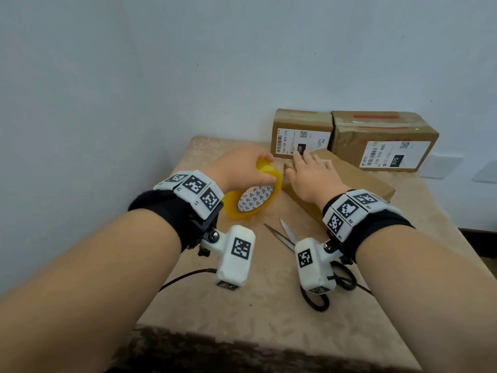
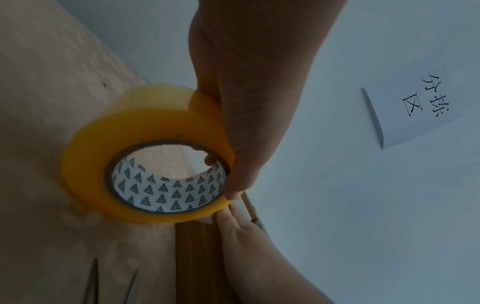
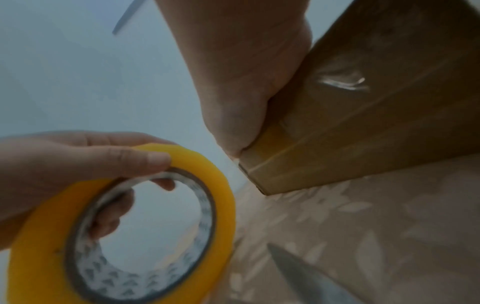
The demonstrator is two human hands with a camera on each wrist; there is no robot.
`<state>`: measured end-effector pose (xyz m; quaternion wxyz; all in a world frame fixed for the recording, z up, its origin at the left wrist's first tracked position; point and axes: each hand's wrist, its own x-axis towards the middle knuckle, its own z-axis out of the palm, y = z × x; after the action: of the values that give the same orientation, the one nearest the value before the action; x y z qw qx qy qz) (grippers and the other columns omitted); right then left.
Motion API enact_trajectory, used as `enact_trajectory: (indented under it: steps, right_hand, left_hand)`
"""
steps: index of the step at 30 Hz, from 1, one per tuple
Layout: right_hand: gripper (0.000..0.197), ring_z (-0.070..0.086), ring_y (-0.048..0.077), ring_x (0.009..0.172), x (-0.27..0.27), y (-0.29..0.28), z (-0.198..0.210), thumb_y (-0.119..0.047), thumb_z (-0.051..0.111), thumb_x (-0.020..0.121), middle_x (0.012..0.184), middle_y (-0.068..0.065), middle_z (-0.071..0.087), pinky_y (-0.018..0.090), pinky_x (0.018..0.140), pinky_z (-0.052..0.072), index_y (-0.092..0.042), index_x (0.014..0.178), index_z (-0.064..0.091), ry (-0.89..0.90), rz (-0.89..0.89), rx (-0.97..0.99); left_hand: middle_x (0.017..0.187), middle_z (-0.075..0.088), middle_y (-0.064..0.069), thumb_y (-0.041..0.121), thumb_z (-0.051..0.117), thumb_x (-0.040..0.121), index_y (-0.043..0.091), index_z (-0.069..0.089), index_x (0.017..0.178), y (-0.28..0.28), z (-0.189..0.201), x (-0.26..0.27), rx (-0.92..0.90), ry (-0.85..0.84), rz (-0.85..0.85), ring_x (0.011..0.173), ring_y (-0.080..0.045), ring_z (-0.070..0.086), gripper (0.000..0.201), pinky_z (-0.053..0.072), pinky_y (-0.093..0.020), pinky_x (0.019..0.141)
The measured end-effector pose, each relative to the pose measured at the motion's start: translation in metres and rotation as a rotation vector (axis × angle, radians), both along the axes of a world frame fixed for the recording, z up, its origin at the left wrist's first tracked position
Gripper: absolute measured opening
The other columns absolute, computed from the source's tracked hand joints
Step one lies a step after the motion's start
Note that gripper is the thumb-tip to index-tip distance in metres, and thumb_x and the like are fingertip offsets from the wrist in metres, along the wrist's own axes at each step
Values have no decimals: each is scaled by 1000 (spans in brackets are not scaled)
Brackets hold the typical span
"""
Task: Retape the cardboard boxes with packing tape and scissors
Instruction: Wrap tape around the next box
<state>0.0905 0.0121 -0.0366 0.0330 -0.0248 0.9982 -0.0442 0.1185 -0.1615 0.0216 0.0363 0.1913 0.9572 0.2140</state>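
Cardboard boxes, three: two labelled boxes (image 1: 302, 133) (image 1: 384, 141) standing side by side at the wall beyond the fingers, one flat box (image 1: 349, 181) lying on the tabletop (image 1: 255, 292) under the right hand (image 1: 312, 176).
Tape roll (image 1: 255, 195), one, yellow: gripped by the left hand (image 1: 236, 168), thumb on the rim, fingers (image 3: 166, 183) through the core, just left of the flat box.
Scissors (image 1: 285, 235), one pair, blades apart, on the tabletop nearer than both hands.
Right fingers: spread flat on the box top in the head view; the right wrist view shows the thumb at the box corner, seemingly pressing a tape end.
Paper sign (image 2: 415, 111), one, handwritten: left wrist view only.
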Motion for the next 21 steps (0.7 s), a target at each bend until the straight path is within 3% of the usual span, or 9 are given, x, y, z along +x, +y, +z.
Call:
enact_trajectory:
  steps: [4,9,11,15,18,21]
  right_hand:
    - [58,5,25,149,-1,-2,-3,-39,14,104,162,9,4,47,119,5,-14,155,4,0,-11,-3]
    - [64,6,26,149,-3,-2,-5,-47,15,102,162,10,4,46,119,5,-13,155,5,11,-41,9]
    - [69,6,26,149,-3,-3,-5,-51,18,102,162,12,4,44,119,6,-10,155,4,16,-61,24]
    - [65,8,28,148,-3,-11,-8,-38,25,104,161,17,4,40,120,9,-1,153,3,32,-74,45]
    - [63,8,30,148,-1,-15,-7,-33,24,105,160,21,3,39,120,9,3,151,1,38,-63,52]
    - [68,9,33,148,-1,-14,-7,-39,25,104,158,25,6,41,120,9,6,150,3,35,-83,71]
  left_hand:
    - [127,57,5,36,65,86,25,58,126,-12,4,-3,13,-13,40,101,-4,45,42,29,-18,80]
    - [133,56,1,36,63,87,21,55,131,-4,2,-6,-113,11,-7,120,-15,50,48,33,-20,86]
    - [134,55,1,37,63,87,20,54,132,-3,-1,-6,-104,12,-13,122,-16,49,49,32,-19,86]
    - [134,55,0,41,64,86,21,52,134,-6,-7,-6,-34,58,18,121,-16,49,54,32,-20,87]
    - [134,53,-2,48,62,85,23,50,136,-11,-15,-6,-39,132,51,122,-18,47,58,35,-26,94]
    - [134,52,-1,50,59,86,25,47,137,-16,-24,-7,-19,153,73,123,-19,47,57,38,-32,99]
